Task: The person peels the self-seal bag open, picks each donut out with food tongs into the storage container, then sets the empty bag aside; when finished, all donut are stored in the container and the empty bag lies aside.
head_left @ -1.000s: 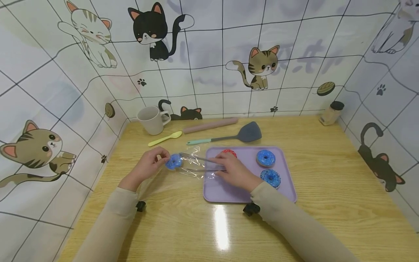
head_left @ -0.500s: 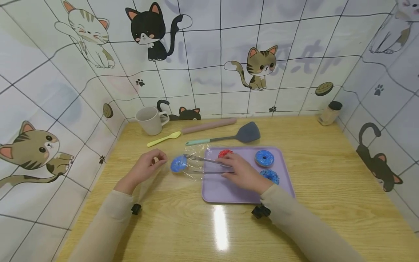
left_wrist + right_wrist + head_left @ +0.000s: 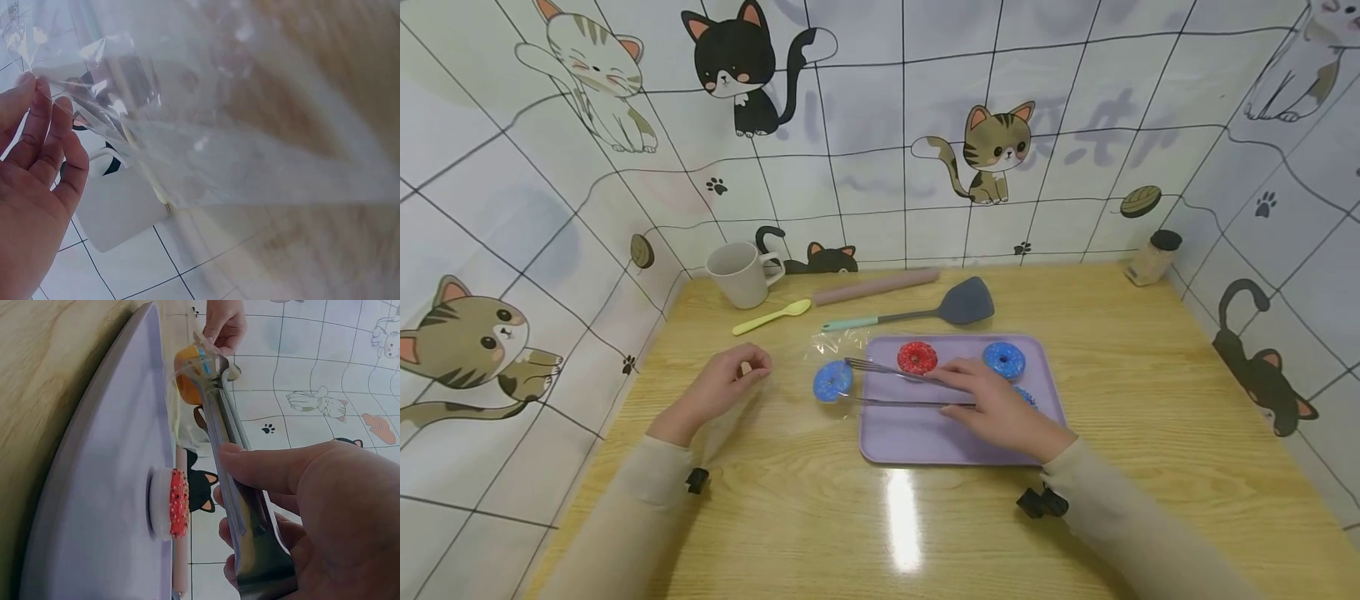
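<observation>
My left hand (image 3: 718, 387) pinches the edge of a clear plastic bag (image 3: 169, 150) between thumb and fingertips. Metal tongs (image 3: 910, 403) lie in the grip of my right hand (image 3: 1000, 408). Between the tong tips is a blue-topped donut (image 3: 832, 381) with an orange-brown base (image 3: 187, 381), just off the tray's left edge. Thin plastic film shows around the tong tips; how far the donut sits inside the bag I cannot tell. Under the tongs, a red sprinkled donut (image 3: 917, 357) rests on the lilac tray (image 3: 925, 442).
Two more blue donuts lie at the tray's right, one (image 3: 1003, 360) fully visible, the other (image 3: 1026, 396) partly behind my right hand. Along the back are a mug (image 3: 741, 275), yellow spoon (image 3: 772, 317), rolling pin (image 3: 876, 287), spatula (image 3: 966, 302) and black-capped jar (image 3: 1153, 258).
My right hand, the tongs and the blue donut have moved right, away from the left hand, uncovering the red donut. The left hand has shifted slightly left.
</observation>
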`<state>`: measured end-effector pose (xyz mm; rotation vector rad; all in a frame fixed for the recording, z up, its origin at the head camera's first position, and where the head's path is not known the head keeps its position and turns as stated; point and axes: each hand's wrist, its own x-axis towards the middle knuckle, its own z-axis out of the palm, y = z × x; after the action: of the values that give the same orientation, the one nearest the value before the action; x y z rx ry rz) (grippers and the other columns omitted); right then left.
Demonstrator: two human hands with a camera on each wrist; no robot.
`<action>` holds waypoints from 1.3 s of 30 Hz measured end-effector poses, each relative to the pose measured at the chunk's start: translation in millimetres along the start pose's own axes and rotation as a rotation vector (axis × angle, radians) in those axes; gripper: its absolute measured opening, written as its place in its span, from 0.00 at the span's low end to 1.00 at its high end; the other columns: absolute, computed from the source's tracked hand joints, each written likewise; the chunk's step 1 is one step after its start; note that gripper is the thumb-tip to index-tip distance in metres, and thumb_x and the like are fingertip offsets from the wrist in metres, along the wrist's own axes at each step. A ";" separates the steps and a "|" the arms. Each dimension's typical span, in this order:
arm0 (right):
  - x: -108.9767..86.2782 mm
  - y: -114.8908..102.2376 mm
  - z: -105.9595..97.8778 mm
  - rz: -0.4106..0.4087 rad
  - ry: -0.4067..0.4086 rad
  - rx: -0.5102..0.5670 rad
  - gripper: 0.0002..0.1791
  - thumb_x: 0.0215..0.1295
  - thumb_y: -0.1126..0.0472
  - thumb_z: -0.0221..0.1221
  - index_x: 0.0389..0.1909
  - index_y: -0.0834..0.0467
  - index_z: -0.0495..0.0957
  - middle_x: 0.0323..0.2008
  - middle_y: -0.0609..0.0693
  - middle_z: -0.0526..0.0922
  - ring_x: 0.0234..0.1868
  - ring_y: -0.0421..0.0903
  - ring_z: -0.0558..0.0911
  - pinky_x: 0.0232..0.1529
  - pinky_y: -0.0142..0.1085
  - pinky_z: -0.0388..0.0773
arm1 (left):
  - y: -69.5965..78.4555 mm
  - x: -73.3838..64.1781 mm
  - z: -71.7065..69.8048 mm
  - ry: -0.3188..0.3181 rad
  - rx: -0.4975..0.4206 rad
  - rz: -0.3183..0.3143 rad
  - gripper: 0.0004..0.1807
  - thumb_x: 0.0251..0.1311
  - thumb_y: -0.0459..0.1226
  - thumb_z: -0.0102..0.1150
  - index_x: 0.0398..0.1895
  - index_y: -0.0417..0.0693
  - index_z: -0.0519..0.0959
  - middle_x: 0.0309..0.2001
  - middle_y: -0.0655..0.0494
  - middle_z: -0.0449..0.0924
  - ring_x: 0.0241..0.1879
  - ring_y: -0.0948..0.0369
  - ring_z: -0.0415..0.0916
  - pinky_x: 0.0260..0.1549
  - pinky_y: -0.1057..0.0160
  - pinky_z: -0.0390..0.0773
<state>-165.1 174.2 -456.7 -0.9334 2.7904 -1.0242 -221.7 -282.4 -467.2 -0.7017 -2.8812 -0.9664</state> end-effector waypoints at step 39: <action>-94.1 30.4 -49.2 -0.037 0.082 -0.190 0.30 0.58 0.67 0.74 0.63 0.49 0.81 0.55 0.44 0.81 0.56 0.44 0.78 0.51 0.46 0.80 | -27.7 -18.3 -25.6 -0.085 0.105 0.016 0.05 0.73 0.37 0.59 0.39 0.46 0.79 0.39 0.58 0.80 0.42 0.61 0.76 0.41 0.57 0.76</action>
<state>-114.8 272.4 -452.6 -0.9862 2.9924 -0.8298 -220.0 -324.2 -465.2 -0.7747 -2.9678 -0.7954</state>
